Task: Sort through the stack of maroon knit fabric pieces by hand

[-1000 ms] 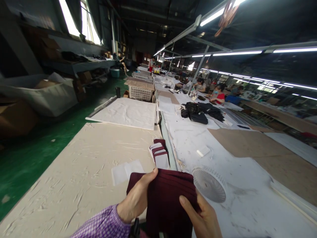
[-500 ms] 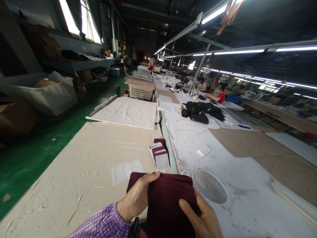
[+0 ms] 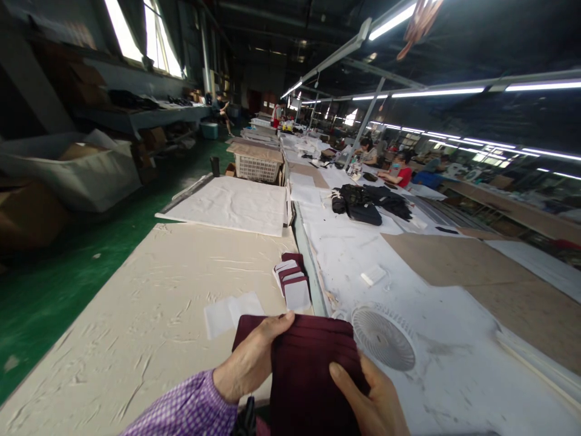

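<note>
Both my hands hold a folded dark maroon ribbed garment (image 3: 311, 363) at the near edge of the beige-covered table (image 3: 172, 290). My left hand (image 3: 249, 360), in a purple checked sleeve, grips its left side with the thumb over the top edge. My right hand (image 3: 372, 399) clasps the right side, thumb pressed on the fabric. Just beyond lies a small stack of maroon pieces with white cards (image 3: 293, 281), and two white paper sheets (image 3: 231, 312) rest flat to the left of the garment.
A white round fan (image 3: 384, 336) lies on the white table to the right, with a small white block (image 3: 373, 275) behind it. Farther back are black garments (image 3: 367, 206), a white basket (image 3: 258, 169), brown board (image 3: 476, 272) and seated workers (image 3: 399, 172). Green floor runs at left.
My left thumb has slid slightly right along the garment's top edge. The hands and garment otherwise stay in place.
</note>
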Demonstrator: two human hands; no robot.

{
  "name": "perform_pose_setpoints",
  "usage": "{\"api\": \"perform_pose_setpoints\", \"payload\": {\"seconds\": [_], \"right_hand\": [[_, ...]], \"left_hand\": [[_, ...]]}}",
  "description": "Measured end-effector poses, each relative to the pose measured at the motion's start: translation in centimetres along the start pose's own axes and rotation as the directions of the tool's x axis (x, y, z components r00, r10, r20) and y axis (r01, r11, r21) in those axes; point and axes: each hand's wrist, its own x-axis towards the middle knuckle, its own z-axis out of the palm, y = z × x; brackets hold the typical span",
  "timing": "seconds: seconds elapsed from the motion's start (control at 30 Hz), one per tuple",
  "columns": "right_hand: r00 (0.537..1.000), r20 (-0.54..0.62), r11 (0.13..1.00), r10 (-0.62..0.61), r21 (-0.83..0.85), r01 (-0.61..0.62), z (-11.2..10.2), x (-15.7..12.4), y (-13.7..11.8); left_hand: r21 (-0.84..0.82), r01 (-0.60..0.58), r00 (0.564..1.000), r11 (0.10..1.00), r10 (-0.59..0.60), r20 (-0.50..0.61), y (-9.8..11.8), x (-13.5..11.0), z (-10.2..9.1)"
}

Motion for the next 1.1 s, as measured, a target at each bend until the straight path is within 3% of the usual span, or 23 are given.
{"api": "perform_pose_setpoints", "payload": {"seconds": [0.17, 0.3, 0.47, 0.63, 0.9, 1.0, 1.1], "right_hand": [[0.997, -0.035, 0.995, 0.071, 0.078, -0.068, -0.1, 0.1, 0.0], [0.998, -0.053, 0.997, 0.029, 0.080, -0.025, 0.0, 0.2, 0.1], [1.000, 0.002, 1.000, -0.005, -0.030, 0.005, -0.2, 0.4, 0.5], [0.998, 0.070, 1.000, -0.001, -0.024, 0.003, -0.4, 0.4, 0.8], [0.998, -0.055, 0.998, 0.022, -0.057, -0.025, -0.1, 0.3, 1.1], [0.998, -0.066, 1.000, 0.005, -0.015, -0.006, -0.3, 0.4, 1.4], [1.000, -0.004, 1.000, -0.016, -0.015, 0.016, -0.6, 0.5, 1.3]], "left_hand": [[0.046, -0.020, 0.998, 0.999, 0.017, 0.057, -0.7, -0.7, -0.4], [0.142, -0.109, 0.985, 0.984, 0.087, 0.152, -1.5, -0.9, 0.3], [0.134, -0.108, 0.990, 0.985, 0.094, 0.106, -2.3, -0.7, 0.5], [0.160, -0.108, 0.991, 0.981, 0.094, 0.093, -2.4, -0.8, 0.3], [0.110, -0.073, 0.997, 0.991, 0.075, -0.013, -2.8, -0.6, 0.4], [0.121, -0.068, 0.998, 0.990, 0.067, 0.015, -2.6, -0.7, 0.3], [0.160, -0.074, 0.996, 0.984, 0.064, 0.062, -2.3, -0.8, 0.4]]}}
